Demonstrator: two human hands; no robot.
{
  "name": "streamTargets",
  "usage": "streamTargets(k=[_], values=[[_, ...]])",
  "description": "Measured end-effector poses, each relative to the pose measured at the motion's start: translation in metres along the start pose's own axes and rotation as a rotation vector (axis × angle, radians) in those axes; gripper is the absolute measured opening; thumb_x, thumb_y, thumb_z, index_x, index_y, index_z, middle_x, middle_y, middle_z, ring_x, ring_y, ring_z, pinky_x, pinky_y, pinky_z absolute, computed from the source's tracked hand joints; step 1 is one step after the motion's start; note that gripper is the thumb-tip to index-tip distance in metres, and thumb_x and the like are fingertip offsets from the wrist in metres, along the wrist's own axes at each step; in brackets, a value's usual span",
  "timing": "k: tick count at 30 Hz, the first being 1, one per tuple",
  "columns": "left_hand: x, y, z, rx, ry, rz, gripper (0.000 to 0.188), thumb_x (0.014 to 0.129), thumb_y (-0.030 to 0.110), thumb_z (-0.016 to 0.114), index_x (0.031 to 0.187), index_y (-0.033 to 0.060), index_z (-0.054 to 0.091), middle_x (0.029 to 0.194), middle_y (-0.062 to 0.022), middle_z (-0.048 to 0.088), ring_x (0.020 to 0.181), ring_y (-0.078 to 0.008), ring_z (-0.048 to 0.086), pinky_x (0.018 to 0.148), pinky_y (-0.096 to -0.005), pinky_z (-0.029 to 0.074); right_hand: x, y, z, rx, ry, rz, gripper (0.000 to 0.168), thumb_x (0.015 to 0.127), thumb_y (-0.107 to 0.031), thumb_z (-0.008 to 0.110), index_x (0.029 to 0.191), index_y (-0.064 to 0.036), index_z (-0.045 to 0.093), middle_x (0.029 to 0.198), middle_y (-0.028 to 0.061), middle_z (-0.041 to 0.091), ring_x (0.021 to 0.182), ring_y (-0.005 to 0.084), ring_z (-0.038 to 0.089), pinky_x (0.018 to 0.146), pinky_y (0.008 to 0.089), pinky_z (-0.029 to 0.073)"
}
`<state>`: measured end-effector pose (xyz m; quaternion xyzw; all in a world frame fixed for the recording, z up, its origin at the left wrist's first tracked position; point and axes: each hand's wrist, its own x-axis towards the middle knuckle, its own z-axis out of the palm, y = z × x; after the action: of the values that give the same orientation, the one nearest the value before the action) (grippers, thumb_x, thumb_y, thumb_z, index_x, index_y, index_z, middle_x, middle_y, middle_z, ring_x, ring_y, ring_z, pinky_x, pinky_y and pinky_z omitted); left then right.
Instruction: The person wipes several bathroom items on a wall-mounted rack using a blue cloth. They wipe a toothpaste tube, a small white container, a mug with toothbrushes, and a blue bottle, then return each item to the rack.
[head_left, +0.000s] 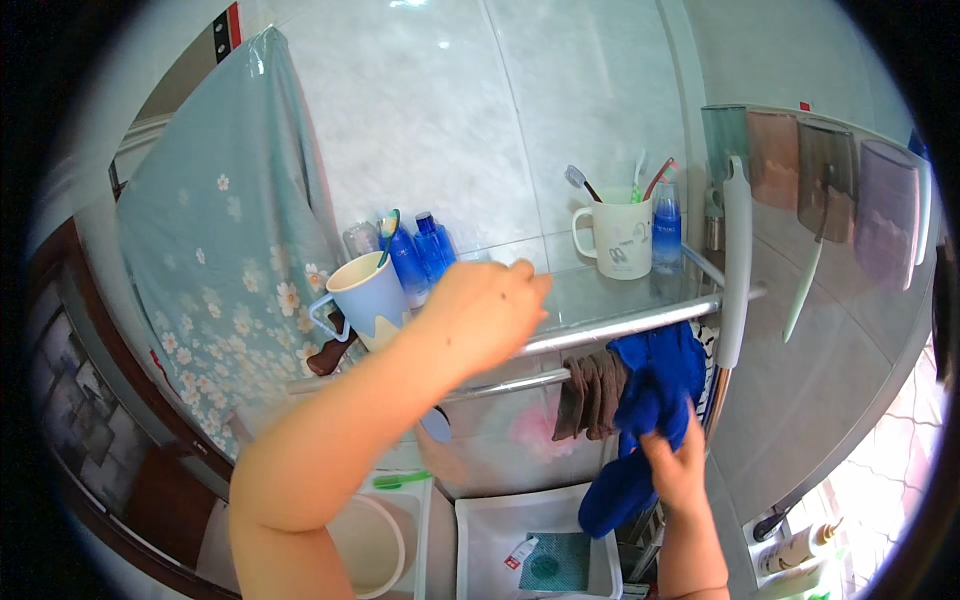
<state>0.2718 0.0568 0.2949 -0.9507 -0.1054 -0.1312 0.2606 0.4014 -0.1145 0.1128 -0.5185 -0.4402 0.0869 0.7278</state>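
Note:
My right hand (679, 465) grips a blue cloth (652, 420) that hangs from the lower bar beneath the shelf. Its lower end dangles over the white basin. Brown cloth (592, 394) hangs on the same bar, just left of the blue one. Raised in front of the glass shelf (600, 304) is my left hand (495, 307), fingers curled; whether it holds anything cannot be seen. Behind its wrist stand a blue and cream mug (371, 296) with a toothbrush (388, 240) and blue bottles (431, 244). A white mug (624, 240) with several toothbrushes stands right of that hand, beside a blue bottle (667, 232).
A floral towel (225, 262) hangs at left. Tinted cups (825, 180) hang on the right wall beside a white handle (735, 262). Below are a white basin (465, 540) with a tube and green mesh, a round tub (397, 540), a green brush (401, 480) and pump bottles (795, 551).

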Motion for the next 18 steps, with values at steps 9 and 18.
streamTargets(k=[9,18], values=[[-0.041,0.031,0.045,-0.277,0.296,-0.186,0.031,0.083,0.024,0.056,0.105,0.0024,0.058,0.082,-0.0094,0.061,0.072,-0.0268,0.06,0.061,-0.0363,0.049,0.104,-0.097,0.015,-0.497,0.047,-0.316,0.042,0.074,-0.007,0.059,0.116,-0.01,0.051,0.09,0.0146,0.059,0.084,0.0284,0.059,0.075,0.0353,0.045],[-0.029,0.01,0.065,-0.355,0.521,-0.182,0.036,0.083,0.038,0.056,0.094,0.004,0.063,0.077,-0.0113,0.063,0.068,-0.0285,0.061,0.057,-0.0384,0.048,0.189,-0.086,0.027,-1.554,-0.672,-0.036,0.03,0.071,-0.026,0.064,0.097,-0.012,0.067,0.092,0.0131,0.064,0.086,0.0312,0.061,0.074,0.0393,0.048]])
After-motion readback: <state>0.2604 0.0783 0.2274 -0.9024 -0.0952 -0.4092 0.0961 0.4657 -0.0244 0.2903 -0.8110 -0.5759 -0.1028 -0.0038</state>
